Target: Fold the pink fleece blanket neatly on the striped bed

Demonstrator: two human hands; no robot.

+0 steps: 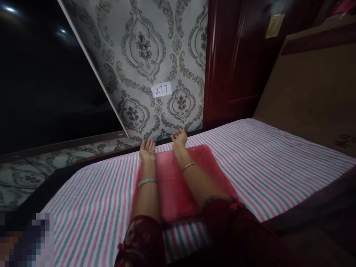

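A red, plush-looking cloth (pixel 169 193) is spread flat on a pink, grey and white striped sheet (pixel 94 207). My left hand (pixel 148 151) is at the cloth's far left corner, its fingers stretched toward the wall, and nothing shows in it. Close to the far edge of the same cloth, my right hand (pixel 179 140) has its fingers apart and slightly bent, also with nothing in it. Whether either hand touches the cloth I cannot tell. Both forearms reach across the cloth and cover parts of it.
Patterned wallpaper (pixel 144 48) with a paper label (pixel 161 89) reading 277 rises behind the sheet. A large dark screen (pixel 55 81) leans at the left. On the right stand a dark red wooden panel (pixel 236 66) and a big cardboard box (pixel 311 89). The lower left corner is pixelated.
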